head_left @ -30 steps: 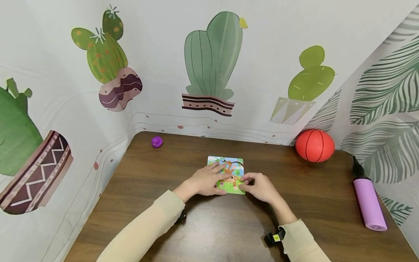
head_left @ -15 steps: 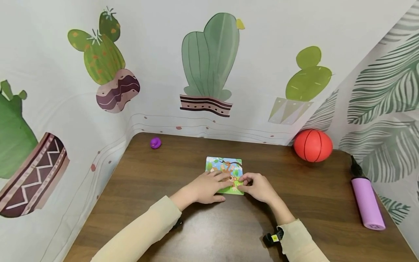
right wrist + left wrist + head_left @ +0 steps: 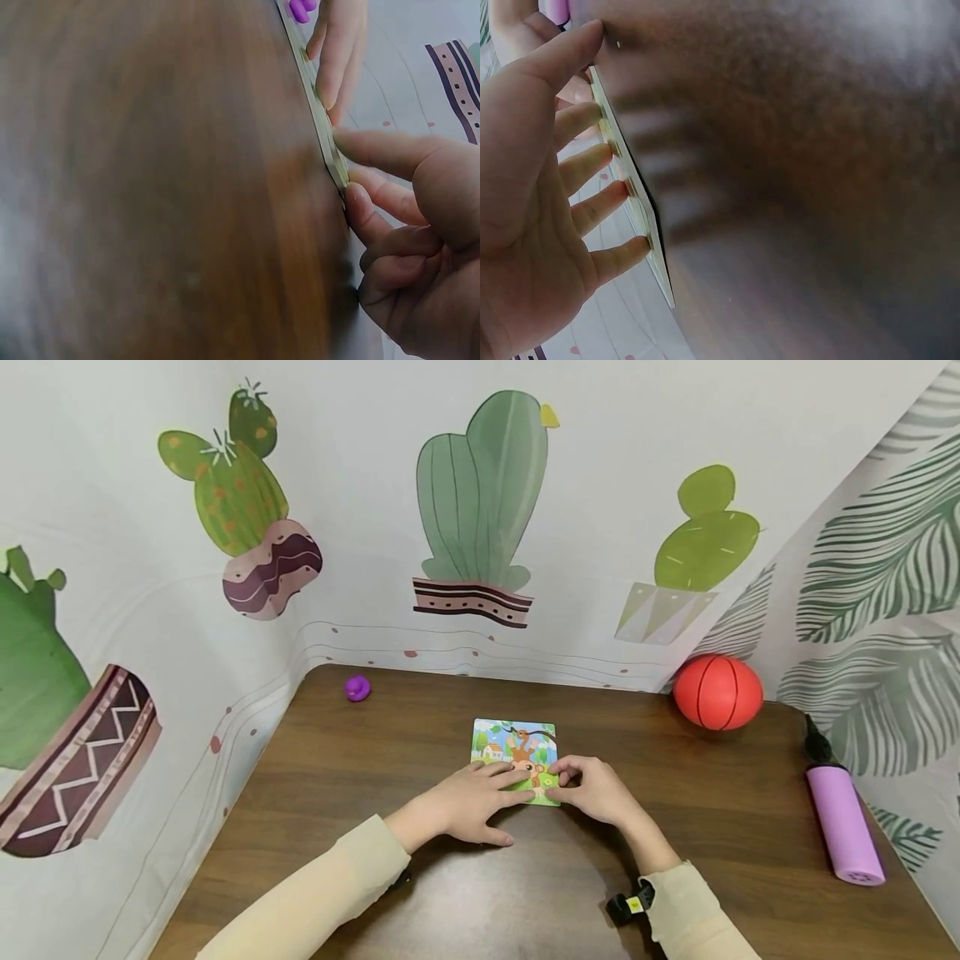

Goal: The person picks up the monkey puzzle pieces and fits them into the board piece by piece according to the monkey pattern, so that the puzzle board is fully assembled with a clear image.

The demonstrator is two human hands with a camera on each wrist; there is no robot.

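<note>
A square picture puzzle (image 3: 534, 745) showing a monkey lies flat on the brown table. My left hand (image 3: 472, 803) is spread over its lower left part, fingers straight and fingertips touching the surface. In the left wrist view those fingertips (image 3: 613, 149) rest on the puzzle's top, while the thumb reaches off past its near edge. At the puzzle's lower right corner, my right hand (image 3: 596, 789) holds the edge with thumb and curled fingers. The right wrist view has the thumb (image 3: 382, 150) on the top face and a fingertip at the side. Part of the picture is hidden under the hands.
A purple rubber duck (image 3: 357, 688) sits at the table's back left. At the back right is a red ball (image 3: 717, 692), and a pink hand pump (image 3: 845, 827) lies along the right edge. Cactus-printed cloth (image 3: 360, 543) hangs behind the table (image 3: 525, 893).
My left hand has slid towards the near edge of the puzzle, uncovering more of the upper picture, and its thumb has spread wider. The right hand stays at the same corner.
</note>
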